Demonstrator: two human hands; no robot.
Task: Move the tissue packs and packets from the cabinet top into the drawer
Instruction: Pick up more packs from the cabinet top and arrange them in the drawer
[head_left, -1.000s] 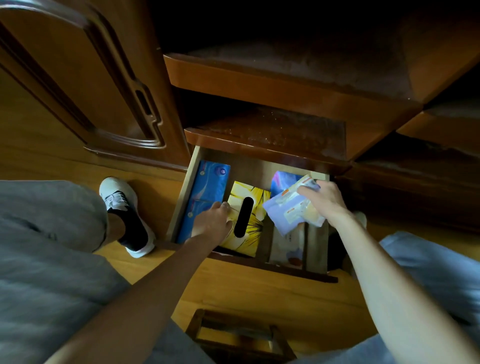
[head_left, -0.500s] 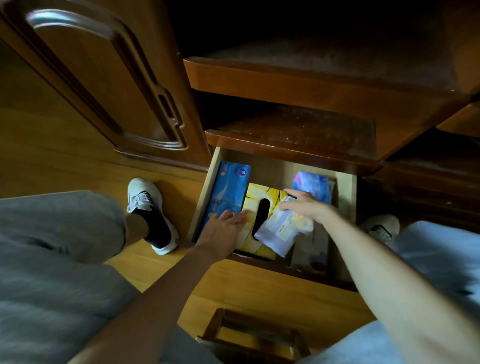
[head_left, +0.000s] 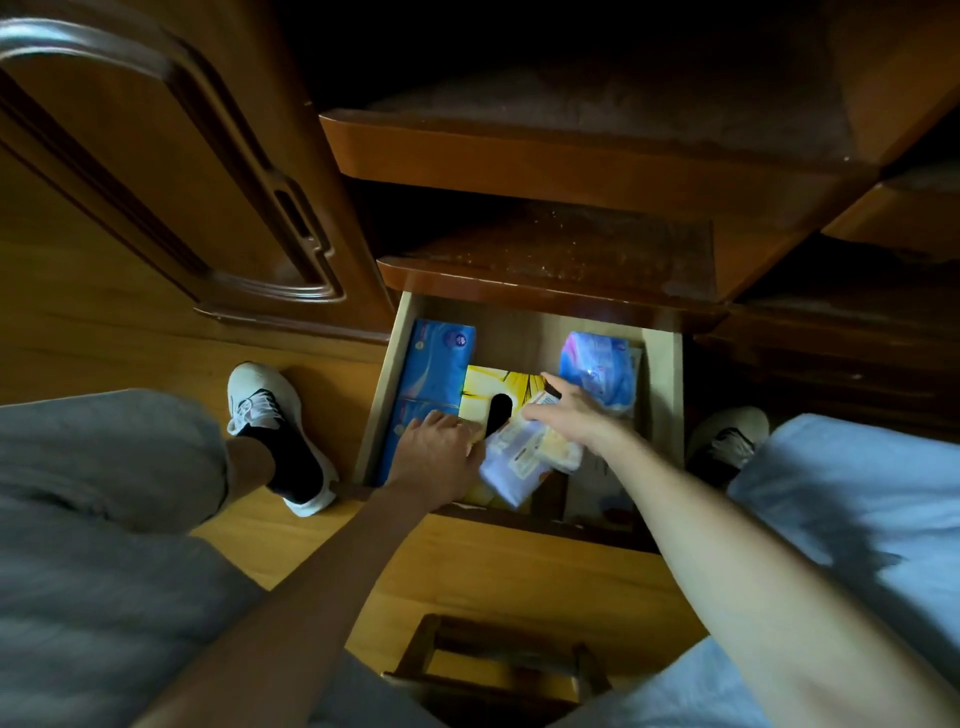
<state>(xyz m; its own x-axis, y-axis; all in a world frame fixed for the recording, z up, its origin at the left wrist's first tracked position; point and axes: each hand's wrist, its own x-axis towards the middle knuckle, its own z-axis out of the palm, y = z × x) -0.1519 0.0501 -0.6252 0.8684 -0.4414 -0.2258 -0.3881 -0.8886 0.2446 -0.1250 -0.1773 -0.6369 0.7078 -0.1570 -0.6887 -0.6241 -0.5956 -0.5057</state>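
Note:
The open wooden drawer (head_left: 662, 395) holds a blue tissue pack (head_left: 439, 366) along its left side, a yellow tissue box (head_left: 501, 387) with a dark oval slot in the middle, and a blue-purple packet (head_left: 600, 371) at the back right. My left hand (head_left: 441, 454) rests on the near edge of the yellow box, its fingers bent over it. My right hand (head_left: 569, 415) holds a pale lilac and yellow packet (head_left: 524, 457) low over the yellow box. The cabinet top (head_left: 561, 249) above the drawer is bare.
A carved wooden door (head_left: 171, 171) stands open at the left. A wooden stool (head_left: 493, 670) sits on the floor below the drawer. My knees and white shoes (head_left: 270, 405) flank the drawer. A higher shelf (head_left: 571, 156) juts out above the cabinet top.
My right hand has brought the pale packet down and leftward, from the drawer's right part onto the yellow box. My left hand stays on the box's near edge.

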